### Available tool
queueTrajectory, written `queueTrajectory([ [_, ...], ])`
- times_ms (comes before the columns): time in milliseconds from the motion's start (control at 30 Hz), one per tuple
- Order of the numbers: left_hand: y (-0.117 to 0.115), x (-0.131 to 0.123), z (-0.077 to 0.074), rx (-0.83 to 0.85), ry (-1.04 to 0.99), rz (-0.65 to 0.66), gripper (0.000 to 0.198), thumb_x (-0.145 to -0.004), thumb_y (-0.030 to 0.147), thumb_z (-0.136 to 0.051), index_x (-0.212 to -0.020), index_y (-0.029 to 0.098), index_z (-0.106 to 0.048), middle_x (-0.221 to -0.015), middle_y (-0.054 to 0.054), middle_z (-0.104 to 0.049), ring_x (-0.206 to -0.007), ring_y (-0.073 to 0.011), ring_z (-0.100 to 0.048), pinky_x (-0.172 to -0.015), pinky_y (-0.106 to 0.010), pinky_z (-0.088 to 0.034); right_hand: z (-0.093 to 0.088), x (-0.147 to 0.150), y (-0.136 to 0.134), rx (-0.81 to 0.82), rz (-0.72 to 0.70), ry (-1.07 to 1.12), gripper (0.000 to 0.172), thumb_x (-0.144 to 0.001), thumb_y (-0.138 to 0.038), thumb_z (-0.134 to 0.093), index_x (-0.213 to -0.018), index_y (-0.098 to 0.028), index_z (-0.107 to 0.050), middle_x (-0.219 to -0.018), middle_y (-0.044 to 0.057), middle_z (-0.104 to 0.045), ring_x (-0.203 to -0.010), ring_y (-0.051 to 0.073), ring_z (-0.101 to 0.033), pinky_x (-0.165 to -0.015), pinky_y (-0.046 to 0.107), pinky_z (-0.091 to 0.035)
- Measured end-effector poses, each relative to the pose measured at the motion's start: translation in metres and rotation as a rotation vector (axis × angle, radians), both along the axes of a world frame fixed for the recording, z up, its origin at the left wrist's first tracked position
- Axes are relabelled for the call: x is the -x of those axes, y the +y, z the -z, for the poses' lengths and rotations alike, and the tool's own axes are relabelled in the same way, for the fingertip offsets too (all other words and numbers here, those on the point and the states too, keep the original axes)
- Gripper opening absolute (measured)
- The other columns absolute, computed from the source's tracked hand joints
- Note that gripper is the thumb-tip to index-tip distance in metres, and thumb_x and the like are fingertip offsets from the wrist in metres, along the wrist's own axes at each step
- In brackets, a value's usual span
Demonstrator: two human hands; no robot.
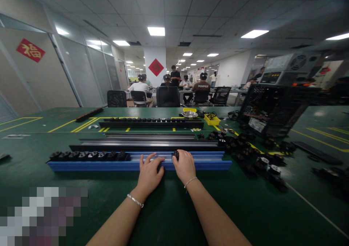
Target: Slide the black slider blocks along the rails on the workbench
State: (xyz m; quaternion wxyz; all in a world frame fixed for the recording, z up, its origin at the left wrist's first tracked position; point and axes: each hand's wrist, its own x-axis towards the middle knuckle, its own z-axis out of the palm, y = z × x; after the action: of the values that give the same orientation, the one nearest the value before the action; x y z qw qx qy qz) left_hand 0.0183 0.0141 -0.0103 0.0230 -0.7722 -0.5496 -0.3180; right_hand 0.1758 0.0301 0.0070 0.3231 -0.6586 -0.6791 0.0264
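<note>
A long blue rail [207,163] lies across the green table in front of me, with several small black parts [89,155] lined up in its left half. My left hand [149,172] rests flat on the rail's middle, fingers spread. Right beside it, my right hand [184,166] is closed around one small black part [176,154] at the rail's top edge. Both wrists wear thin bracelets.
Behind the blue rail lie dark metal rails [141,144] and another rail loaded with black parts [152,122]. A heap of loose black parts [251,155] spreads to the right. A yellow tray [212,120], a metal bowl [189,114] and an open computer case [272,107] stand further back. Several people sit at distant desks.
</note>
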Motion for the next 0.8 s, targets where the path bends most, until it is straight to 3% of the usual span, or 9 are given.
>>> queueTrajectory([
  [800,-0.001,0.000,0.000,0.000,0.000,-0.001,0.027,-0.079,0.024,-0.048,-0.103,0.029,-0.061,-0.104,-0.001,-0.069,-0.122,-0.0246,-0.044,-0.108,-0.059,-0.008,0.001,-0.013,-0.001,0.010,0.039,-0.038,0.027,-0.084,-0.026,-0.043,-0.101,-0.014,-0.061,-0.110,0.012,-0.063,-0.106,0.022,-0.052,-0.095,0.034,-0.032],
])
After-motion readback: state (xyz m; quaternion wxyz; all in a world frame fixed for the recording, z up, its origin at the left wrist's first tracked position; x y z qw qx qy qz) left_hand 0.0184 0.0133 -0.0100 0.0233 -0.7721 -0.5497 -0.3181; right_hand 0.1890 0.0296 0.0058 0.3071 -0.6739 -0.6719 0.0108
